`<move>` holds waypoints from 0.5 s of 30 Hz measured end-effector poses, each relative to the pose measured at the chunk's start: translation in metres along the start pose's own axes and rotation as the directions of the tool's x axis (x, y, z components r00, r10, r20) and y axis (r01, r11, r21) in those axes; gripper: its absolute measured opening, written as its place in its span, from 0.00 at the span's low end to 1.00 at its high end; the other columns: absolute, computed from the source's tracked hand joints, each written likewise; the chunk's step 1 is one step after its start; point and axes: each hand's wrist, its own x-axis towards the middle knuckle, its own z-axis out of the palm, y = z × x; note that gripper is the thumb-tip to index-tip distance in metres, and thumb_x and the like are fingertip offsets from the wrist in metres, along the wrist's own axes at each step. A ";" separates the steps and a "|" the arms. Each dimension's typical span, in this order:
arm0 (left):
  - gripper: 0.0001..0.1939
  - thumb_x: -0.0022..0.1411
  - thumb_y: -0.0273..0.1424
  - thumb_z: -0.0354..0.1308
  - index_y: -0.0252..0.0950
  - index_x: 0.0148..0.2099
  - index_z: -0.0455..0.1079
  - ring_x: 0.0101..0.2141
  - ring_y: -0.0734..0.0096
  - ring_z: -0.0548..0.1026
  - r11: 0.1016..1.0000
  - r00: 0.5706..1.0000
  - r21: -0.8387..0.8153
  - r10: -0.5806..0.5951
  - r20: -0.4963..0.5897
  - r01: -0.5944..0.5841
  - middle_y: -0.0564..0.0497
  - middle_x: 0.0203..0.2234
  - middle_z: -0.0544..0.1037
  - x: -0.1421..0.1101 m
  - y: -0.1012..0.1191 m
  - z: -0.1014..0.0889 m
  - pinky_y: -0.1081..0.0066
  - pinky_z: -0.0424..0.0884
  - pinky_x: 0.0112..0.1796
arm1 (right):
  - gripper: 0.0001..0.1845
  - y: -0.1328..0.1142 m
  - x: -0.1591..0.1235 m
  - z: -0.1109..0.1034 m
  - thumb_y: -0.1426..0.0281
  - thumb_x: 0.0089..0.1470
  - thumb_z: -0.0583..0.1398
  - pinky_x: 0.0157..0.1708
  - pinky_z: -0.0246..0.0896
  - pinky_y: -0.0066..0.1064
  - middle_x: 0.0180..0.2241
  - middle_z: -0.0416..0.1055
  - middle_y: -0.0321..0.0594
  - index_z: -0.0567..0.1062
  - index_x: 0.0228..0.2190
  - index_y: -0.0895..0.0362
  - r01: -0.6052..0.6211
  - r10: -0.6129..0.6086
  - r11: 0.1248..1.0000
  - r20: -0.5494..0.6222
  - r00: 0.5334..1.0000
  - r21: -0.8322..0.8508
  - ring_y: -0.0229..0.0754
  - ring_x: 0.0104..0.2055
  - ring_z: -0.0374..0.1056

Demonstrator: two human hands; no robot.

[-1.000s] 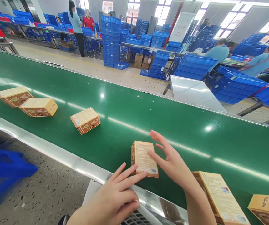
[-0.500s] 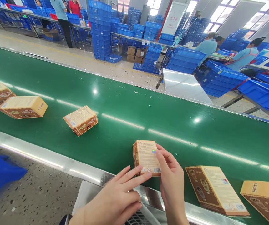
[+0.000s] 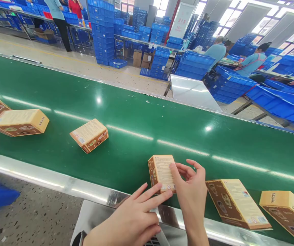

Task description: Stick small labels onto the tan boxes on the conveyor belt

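Note:
A small cream and brown printed cardboard box (image 3: pixel 162 171) rests on the green conveyor belt (image 3: pixel 126 150), its text side facing up. My right hand (image 3: pixel 191 186) is at the box's right side. Its thumb presses on the printed face, the index finger is bent close to the right edge, and the other fingers stick out apart. My left hand (image 3: pixel 139 212) reaches in from below with fingers stretched out. Two of its fingertips lie on the lower edge of the box, and the remaining fingers are loosely bent.
Similar boxes lie on the belt: one (image 3: pixel 90 135) further left, another (image 3: pixel 21 121) at far left, and more (image 3: pixel 239 203) on the right. A metal rail (image 3: pixel 47 179) edges the belt. Beyond stand stacked blue crates (image 3: pixel 102 34), a metal table (image 3: pixel 193 92) and several people.
My right thumb has slid over the small shiny sticker, which now is hidden. The fingers of that hand have spread. Background things sit further left in view; the box has shifted slightly right.

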 end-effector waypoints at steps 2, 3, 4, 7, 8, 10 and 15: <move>0.08 0.66 0.25 0.57 0.34 0.34 0.75 0.67 0.55 0.58 1.000 1.000 -0.025 0.013 -0.012 -0.014 0.49 0.69 0.57 0.000 -0.001 0.001 0.57 0.56 0.66 | 0.31 0.000 0.007 -0.006 0.51 0.44 0.64 0.34 0.65 0.40 0.34 0.79 0.43 0.66 0.45 0.55 0.043 -0.045 0.998 -0.038 0.998 -0.047 0.53 0.37 0.75; 0.08 0.67 0.25 0.56 0.34 0.35 0.75 0.67 0.55 0.59 0.999 0.999 -0.039 0.017 -0.037 -0.019 0.47 0.68 0.58 -0.001 -0.001 0.000 0.57 0.57 0.66 | 0.28 0.000 0.008 -0.010 0.52 0.46 0.63 0.33 0.64 0.39 0.34 0.79 0.44 0.67 0.44 0.55 0.092 -0.098 0.992 -0.070 0.993 -0.085 0.53 0.37 0.74; 0.10 0.68 0.25 0.54 0.34 0.35 0.75 0.66 0.56 0.60 0.998 0.997 -0.060 0.008 -0.077 -0.013 0.46 0.67 0.59 -0.002 -0.001 -0.001 0.58 0.58 0.65 | 0.26 0.000 0.008 -0.014 0.52 0.48 0.61 0.33 0.64 0.39 0.35 0.79 0.45 0.68 0.43 0.55 0.156 -0.169 0.980 -0.109 0.980 -0.122 0.53 0.38 0.74; 0.12 0.70 0.27 0.52 0.35 0.37 0.76 0.58 0.59 0.72 0.966 0.964 -0.228 -0.168 -0.207 0.119 0.43 0.57 0.75 -0.007 0.001 -0.008 0.65 0.70 0.57 | 0.19 -0.002 -0.007 -0.029 0.55 0.57 0.60 0.39 0.64 0.40 0.41 0.77 0.47 0.71 0.43 0.55 0.348 -0.369 0.923 -0.120 0.922 -0.165 0.53 0.43 0.73; 0.13 0.71 0.29 0.51 0.35 0.37 0.76 0.50 0.62 0.79 0.925 0.934 -0.317 -0.285 -0.215 0.209 0.44 0.48 0.82 -0.008 0.002 -0.011 0.70 0.75 0.49 | 0.17 -0.002 -0.016 -0.033 0.55 0.59 0.60 0.41 0.64 0.40 0.41 0.77 0.46 0.72 0.43 0.54 0.398 -0.410 0.905 -0.052 0.911 -0.151 0.52 0.44 0.73; 0.17 0.71 0.34 0.50 0.35 0.33 0.75 0.29 0.69 0.79 0.783 0.840 -0.487 -0.517 -0.164 0.386 0.50 0.27 0.82 -0.009 0.006 -0.017 0.77 0.73 0.31 | 0.14 -0.002 -0.036 -0.036 0.56 0.62 0.61 0.44 0.65 0.38 0.41 0.77 0.42 0.74 0.43 0.51 0.485 -0.469 0.870 0.153 0.870 -0.086 0.50 0.43 0.73; 0.18 0.66 0.43 0.54 0.34 0.34 0.74 0.23 0.75 0.63 0.467 0.723 -0.760 -0.691 0.006 0.452 0.54 0.20 0.70 -0.006 0.012 -0.022 0.77 0.59 0.24 | 0.10 0.006 -0.063 -0.027 0.60 0.68 0.58 0.38 0.66 0.34 0.35 0.76 0.35 0.73 0.48 0.47 0.616 -0.586 0.786 0.396 0.707 0.063 0.44 0.34 0.72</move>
